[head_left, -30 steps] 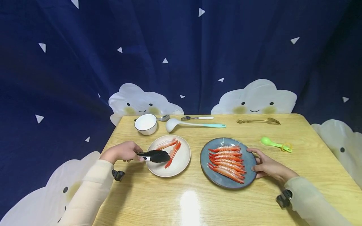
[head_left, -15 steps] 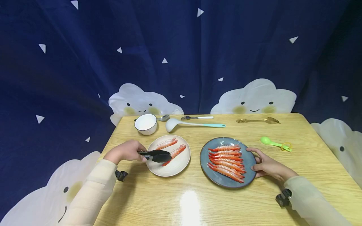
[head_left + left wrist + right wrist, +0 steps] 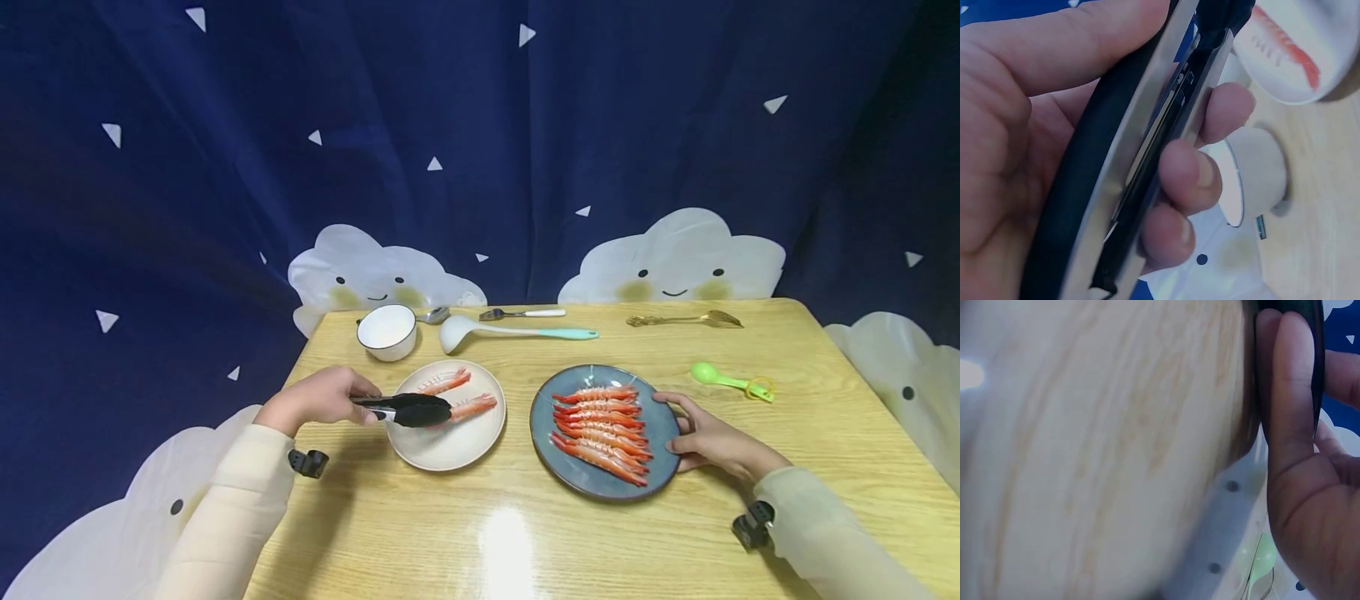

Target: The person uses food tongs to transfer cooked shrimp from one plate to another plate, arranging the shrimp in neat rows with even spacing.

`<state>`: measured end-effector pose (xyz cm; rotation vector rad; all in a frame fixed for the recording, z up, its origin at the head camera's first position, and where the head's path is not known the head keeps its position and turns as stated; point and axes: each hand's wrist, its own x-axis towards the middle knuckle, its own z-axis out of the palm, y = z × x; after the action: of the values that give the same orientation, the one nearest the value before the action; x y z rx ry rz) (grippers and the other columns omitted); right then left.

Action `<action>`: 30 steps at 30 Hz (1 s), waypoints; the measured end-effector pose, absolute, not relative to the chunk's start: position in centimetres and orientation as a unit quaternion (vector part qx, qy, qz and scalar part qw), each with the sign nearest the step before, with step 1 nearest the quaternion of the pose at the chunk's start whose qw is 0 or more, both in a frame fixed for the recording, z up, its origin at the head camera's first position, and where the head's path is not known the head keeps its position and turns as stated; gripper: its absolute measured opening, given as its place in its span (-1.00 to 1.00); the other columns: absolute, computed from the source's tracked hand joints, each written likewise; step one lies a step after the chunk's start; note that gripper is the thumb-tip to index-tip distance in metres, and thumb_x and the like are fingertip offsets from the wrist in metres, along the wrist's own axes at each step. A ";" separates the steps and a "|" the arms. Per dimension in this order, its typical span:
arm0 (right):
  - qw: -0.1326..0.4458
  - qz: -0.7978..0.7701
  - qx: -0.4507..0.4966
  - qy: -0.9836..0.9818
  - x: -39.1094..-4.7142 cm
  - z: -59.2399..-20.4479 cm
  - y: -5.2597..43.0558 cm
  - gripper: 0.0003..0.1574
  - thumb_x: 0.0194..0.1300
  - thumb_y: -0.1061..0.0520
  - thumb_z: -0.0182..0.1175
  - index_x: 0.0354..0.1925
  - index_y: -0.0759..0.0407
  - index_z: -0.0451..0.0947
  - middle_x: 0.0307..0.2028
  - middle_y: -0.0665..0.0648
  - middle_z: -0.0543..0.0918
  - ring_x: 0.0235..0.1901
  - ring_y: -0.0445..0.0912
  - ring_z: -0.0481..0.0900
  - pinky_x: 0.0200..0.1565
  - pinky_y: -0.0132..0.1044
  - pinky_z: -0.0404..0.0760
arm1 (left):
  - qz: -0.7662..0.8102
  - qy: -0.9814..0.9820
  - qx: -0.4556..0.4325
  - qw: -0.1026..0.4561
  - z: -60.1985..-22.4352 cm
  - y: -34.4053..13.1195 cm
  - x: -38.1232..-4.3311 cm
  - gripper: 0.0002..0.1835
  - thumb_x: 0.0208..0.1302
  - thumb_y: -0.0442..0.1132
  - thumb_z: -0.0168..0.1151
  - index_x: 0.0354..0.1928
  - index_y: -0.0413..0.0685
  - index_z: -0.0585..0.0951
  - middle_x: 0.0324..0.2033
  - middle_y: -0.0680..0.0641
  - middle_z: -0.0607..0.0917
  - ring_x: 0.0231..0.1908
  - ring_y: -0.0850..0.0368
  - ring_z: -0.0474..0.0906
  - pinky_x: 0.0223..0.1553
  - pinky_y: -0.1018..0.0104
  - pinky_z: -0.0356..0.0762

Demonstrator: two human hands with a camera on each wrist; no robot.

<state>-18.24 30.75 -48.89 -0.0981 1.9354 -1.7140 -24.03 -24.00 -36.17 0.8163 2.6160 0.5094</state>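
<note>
My left hand (image 3: 322, 400) holds black-and-metal tongs (image 3: 414, 411) over a cream plate (image 3: 450, 457). In the left wrist view its fingers (image 3: 1188, 175) curl round one arm of the tongs, with the thumb across the other. Two red-and-white shrimp lie on the cream plate: a rear shrimp (image 3: 447, 382) and a front shrimp (image 3: 476, 407), whose left part is hidden behind the tong tips. Whether the tips pinch it cannot be made out. My right hand (image 3: 712, 437) grips the right rim of a blue-grey plate (image 3: 585, 480), where several shrimp (image 3: 600, 429) lie in a row.
Behind the plates are a white bowl (image 3: 387, 332), a metal spoon (image 3: 435, 315), a white ladle (image 3: 456, 333) with a mint handle, and a fork (image 3: 540, 313). A gold utensil (image 3: 684, 321) and a green spoon (image 3: 707, 373) lie to the right on the wooden table (image 3: 600, 550).
The front shrimp on the cream plate has swung from steeply slanted to nearly level, its visible end moving right. The tongs shifted slightly right, then back left. My right hand stays put.
</note>
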 end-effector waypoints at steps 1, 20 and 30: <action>0.273 -0.638 -0.037 0.719 -18.2 -48.9 30.8 -0.01 0.06 0.43 0.04 0.29 0.02 -0.26 -0.03 0.42 0.24 -0.32 0.10 0.52 -0.39 0.02 0.51 | 0.186 0.923 0.289 0.176 -36.0 -24.0 -24.1 -0.71 -0.12 -0.11 0.34 -0.28 -0.03 0.64 -0.44 0.15 0.62 -0.43 0.28 0.45 -0.30 0.29 0.39; 0.271 -0.646 -0.037 0.712 -18.3 -48.8 31.1 0.00 0.07 0.43 0.04 0.29 0.00 -0.27 0.02 0.44 0.20 -0.30 0.13 0.52 -0.37 0.03 0.51 | 0.310 0.839 0.370 0.253 -34.4 -19.0 -25.2 -0.67 -0.05 -0.21 0.31 -0.15 -0.06 0.60 -0.35 0.08 0.63 -0.41 0.21 0.50 -0.36 0.33 0.45; 0.274 -0.650 -0.031 0.708 -18.3 -49.0 30.7 0.01 0.06 0.43 0.05 0.30 -0.02 -0.26 0.02 0.44 0.20 -0.28 0.13 0.52 -0.36 0.04 0.50 | 0.302 0.783 0.408 0.359 -36.2 -11.5 -26.2 -0.71 -0.05 -0.21 0.31 -0.19 -0.01 0.62 -0.54 0.02 0.60 -0.71 0.16 0.31 -0.71 0.41 0.28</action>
<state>-18.33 30.74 -48.98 -0.0830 1.9053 -1.7469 -26.25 -11.49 -36.22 1.0534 2.0188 0.7784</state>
